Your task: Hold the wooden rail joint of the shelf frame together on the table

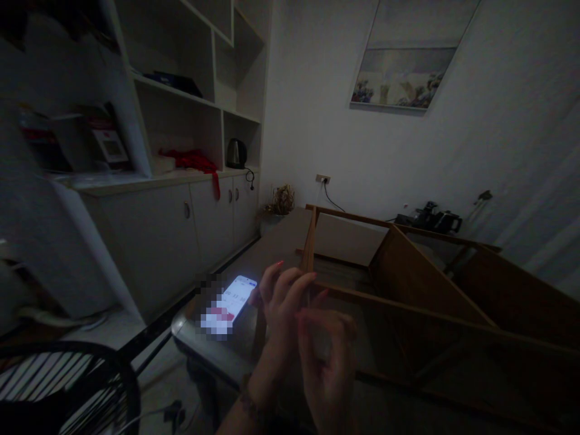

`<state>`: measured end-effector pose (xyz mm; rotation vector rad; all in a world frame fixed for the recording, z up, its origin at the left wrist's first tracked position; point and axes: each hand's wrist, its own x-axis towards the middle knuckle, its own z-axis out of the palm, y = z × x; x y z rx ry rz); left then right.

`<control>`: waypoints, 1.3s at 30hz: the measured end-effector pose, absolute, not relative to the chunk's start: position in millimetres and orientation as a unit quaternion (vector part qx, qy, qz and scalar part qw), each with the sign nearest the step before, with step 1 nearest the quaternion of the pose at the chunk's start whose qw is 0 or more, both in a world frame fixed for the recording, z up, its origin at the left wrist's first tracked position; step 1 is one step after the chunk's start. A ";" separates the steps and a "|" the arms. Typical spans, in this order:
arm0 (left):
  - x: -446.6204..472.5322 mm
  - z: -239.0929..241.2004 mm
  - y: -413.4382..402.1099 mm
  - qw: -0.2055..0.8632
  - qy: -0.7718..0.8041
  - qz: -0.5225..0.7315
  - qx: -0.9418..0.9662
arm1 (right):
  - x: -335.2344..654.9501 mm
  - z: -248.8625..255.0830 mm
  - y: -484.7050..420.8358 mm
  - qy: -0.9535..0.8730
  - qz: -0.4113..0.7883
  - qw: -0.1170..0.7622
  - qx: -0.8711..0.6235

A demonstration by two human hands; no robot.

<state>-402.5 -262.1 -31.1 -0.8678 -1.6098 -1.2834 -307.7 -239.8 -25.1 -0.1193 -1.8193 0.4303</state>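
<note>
Nearest the camera, right hand (328, 362) grip is pinched narrow, contents can't be told; left hand (285, 296) grip can't be read, at wooden frame (408, 272) end on worktop (276, 244). Phone (232, 302) could be knocked off by a sideways slip.

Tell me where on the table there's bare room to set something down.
The tabletop looks bare beyond the phone, between its left edge and the wooden frame. It's crowded nearer the camera, where the left hand and right hand bunch near the frame's corner. The lower right is too dark to judge.
</note>
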 end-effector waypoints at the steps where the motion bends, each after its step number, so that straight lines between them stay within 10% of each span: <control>1: -402.4 -30.9 -262.2 0.440 -0.647 -0.514 -0.350 | -305.9 -25.0 -236.7 -0.784 0.172 0.595 -0.037; 16: -407.2 -33.4 -262.3 0.447 -0.639 -0.511 -0.362 | -315.2 -2.3 -236.5 -0.835 0.190 0.514 -0.059; 39: -402.8 -32.1 -262.9 0.438 -0.653 -0.509 -0.351 | -319.3 -20.2 -233.4 -0.742 0.153 0.649 -0.058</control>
